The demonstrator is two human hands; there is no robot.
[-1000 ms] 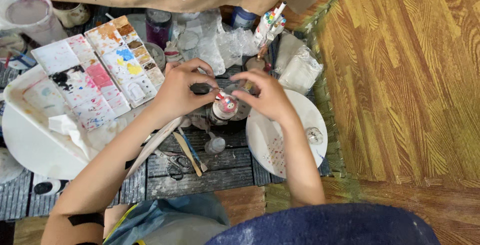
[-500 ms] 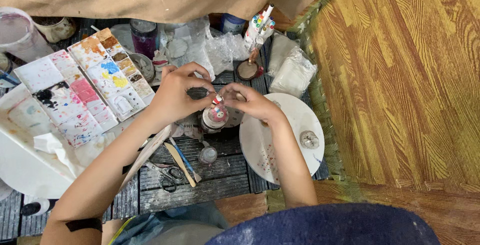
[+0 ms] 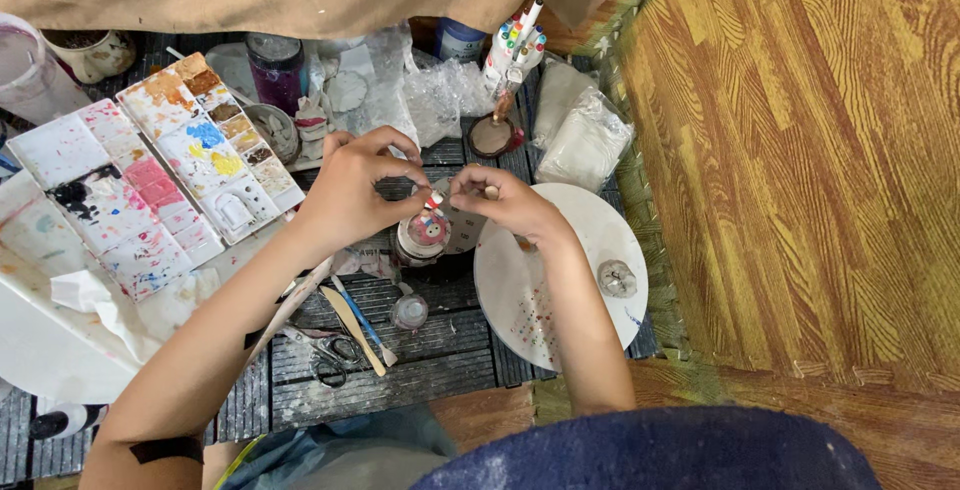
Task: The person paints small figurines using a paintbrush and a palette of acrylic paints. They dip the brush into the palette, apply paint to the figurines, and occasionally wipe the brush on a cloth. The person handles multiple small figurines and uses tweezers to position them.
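Both hands pinch a small red-and-white painted piece (image 3: 436, 200) over a round paint-smeared jar (image 3: 422, 237): left hand (image 3: 350, 190), right hand (image 3: 505, 200); painting looks unfinished.

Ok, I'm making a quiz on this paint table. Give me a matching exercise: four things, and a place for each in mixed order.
1. paint palette
2. round white plate
3. marker bundle
4. scissors

a. under the right hand
b. near edge, beside the left forearm
c. far edge, by the tan cloth
d. left of the left hand

Pairs: 1-d, 2-a, 3-c, 4-b
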